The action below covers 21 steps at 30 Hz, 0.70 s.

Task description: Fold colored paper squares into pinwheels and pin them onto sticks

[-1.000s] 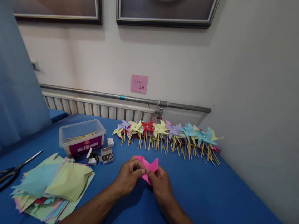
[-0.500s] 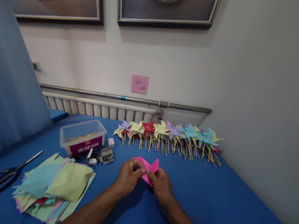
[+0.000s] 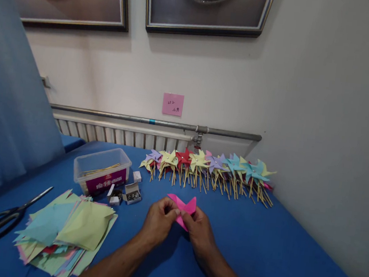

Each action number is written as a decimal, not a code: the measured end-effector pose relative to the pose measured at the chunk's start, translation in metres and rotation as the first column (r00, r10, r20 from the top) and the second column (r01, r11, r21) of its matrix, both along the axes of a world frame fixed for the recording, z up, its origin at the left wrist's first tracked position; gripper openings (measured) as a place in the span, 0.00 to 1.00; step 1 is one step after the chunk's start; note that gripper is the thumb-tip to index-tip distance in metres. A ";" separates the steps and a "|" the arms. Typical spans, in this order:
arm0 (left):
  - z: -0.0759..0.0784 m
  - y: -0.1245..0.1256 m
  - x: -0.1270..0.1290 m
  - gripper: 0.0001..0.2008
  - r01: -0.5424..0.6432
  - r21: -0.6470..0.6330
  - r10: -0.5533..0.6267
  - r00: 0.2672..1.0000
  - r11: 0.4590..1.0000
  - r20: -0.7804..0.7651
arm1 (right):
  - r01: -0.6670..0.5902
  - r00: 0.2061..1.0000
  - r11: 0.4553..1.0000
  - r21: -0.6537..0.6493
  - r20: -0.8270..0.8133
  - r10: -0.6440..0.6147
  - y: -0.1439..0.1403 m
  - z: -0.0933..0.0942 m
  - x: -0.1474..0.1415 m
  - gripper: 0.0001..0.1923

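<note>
A bright pink paper pinwheel head, its corners folded in, is held up over the blue table. My left hand pinches it from the left, thumb near its centre. From the right, my right hand grips it with thumb and fingers, the thumb also close to the centre. Whether a pin sits under the thumbs is hidden. No stick shows on the pink paper. Farther back lies a row of finished paper pinwheels in several colours, on wooden sticks.
Left of my hands are two open boxes of pushpins, a small closed white box and a clear plastic tub with sticks. A stack of coloured paper and black-handled scissors lie nearer. A radiator runs along the wall.
Both hands stay almost in place around the pink pinwheel head, with only slight shifts of the fingers. Nothing else has visibly moved.
</note>
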<state>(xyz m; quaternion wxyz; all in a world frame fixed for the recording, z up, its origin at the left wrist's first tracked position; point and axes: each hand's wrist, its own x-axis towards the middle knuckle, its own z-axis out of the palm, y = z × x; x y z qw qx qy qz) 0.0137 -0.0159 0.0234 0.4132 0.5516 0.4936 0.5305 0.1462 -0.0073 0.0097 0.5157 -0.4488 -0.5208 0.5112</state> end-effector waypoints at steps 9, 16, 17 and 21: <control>0.000 0.001 -0.002 0.06 0.007 0.000 -0.007 1.000 1.000 -0.025 | -0.037 0.999 0.999 -0.008 -0.022 0.037 0.000 0.002 0.000 0.16; 0.000 0.002 -0.002 0.04 0.032 0.024 -0.032 0.999 0.999 0.009 | -0.039 0.999 0.999 -0.008 -0.013 0.039 0.000 0.001 0.001 0.16; 0.000 0.001 -0.001 0.04 0.035 0.027 -0.036 0.999 0.999 0.022 | -0.043 0.999 0.999 -0.009 -0.021 0.042 0.000 0.000 0.001 0.17; -0.001 0.002 -0.001 0.05 0.033 0.035 -0.034 0.998 0.999 0.053 | -0.055 0.998 0.998 -0.006 -0.035 0.055 0.000 -0.001 0.001 0.17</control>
